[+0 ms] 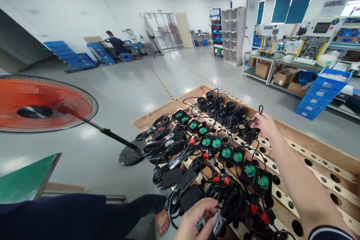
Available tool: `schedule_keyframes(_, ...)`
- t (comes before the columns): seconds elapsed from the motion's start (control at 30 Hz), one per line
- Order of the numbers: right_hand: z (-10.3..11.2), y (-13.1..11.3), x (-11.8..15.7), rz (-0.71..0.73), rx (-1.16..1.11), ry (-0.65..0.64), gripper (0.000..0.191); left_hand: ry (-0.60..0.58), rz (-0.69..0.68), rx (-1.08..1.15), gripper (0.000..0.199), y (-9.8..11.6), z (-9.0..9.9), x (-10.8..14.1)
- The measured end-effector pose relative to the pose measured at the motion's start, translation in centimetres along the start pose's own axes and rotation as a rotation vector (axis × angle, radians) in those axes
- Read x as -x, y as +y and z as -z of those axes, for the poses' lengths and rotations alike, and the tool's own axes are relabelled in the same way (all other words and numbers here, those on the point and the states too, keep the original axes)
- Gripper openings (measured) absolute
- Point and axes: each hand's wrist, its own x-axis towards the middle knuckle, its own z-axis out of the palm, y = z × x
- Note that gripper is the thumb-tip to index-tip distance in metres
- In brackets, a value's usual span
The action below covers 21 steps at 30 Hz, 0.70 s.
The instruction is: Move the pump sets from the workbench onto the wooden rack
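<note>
Pinching a black cable (261, 109), the right hand (264, 124) hovers; the left hand (198, 218) grasps a coiled cord (234, 203). Circuit boards (237, 157) lie lined up but uncovered (overall progress unclear) in the wooden crate (317, 141).

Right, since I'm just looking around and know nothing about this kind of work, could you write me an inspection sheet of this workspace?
Surface: wooden frame around pale slats with rows of round holes.
Job's things: black-cased green circuit boards, black cylindrical parts, red-and-black connectors.
Clutter: parts and cables crowd together; loose rubbish, nothing seen.
Hands: right hand holds a thin black cable; left hand is at a bundled cable, grip unclear.
Cables: many coiled, some lying across one another; visible damage, nothing seen.
Surroundings: orange fan beside the frame, seated person farther off, blue bins and machines at the right of the picture.
</note>
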Motion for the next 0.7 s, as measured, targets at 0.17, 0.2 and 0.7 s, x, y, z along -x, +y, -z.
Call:
schedule_keyframes(0.17, -3.5, 0.3, -0.5, -0.146, -0.157, -0.128, 0.015, -0.137, -0.107, -0.131, 0.027, 3.7, -2.6, -7.8)
schedule_keyframes(0.2, -3.8, 0.5, -0.4, -0.175, -0.158, -0.136, 0.015, -0.167, -0.162, -0.186, 0.029, 4.1, -3.4, -9.9)
schedule_keyframes(0.7, -4.0, 2.2, -1.1, -0.139, 0.057, 0.118, 0.006, -0.391, -0.257, -0.913, 0.09, -2.0, -10.6, -25.1)
